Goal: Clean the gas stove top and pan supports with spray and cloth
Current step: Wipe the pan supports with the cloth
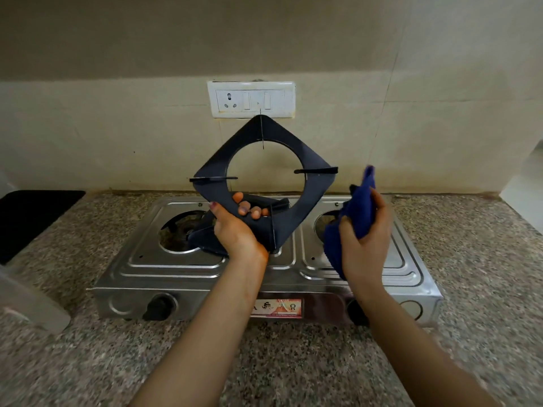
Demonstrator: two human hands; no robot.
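Steel stove (182, 268): two-burner gas unit on a speckled granite counter (470, 245). Both burner wells are uncovered.
Black pan support (320, 190): lifted clear above the stove's middle. It stands on one corner, and its flat face is tipped up toward the camera. Four thin prongs point into its round opening.
Left hand (235, 227): above the stove's centre, with fingers curled round the lifted support's lower left edge in a firm hold.
Second pan support (202, 239): lies tilted over the stove's left well (176, 233), partly hidden under the left hand.
Blue cloth (361, 207): bunched up above the stove's right well (326, 224), just right of the lifted support. A small gap shows between the two.
Right hand (367, 248): fingers closed round the cloth, with one end of it poking up past them.
Knobs: black, on the stove's front panel. The left knob (158, 306) is in plain view; the right knob (357, 312) is mostly behind the right forearm.
Switch plate (251, 99): white, on the tiled wall behind the stove.
Black flat patch (32, 218): on the counter left of the stove; cannot tell what it is.
Pale container (26, 301): front left of the stove, blurred.
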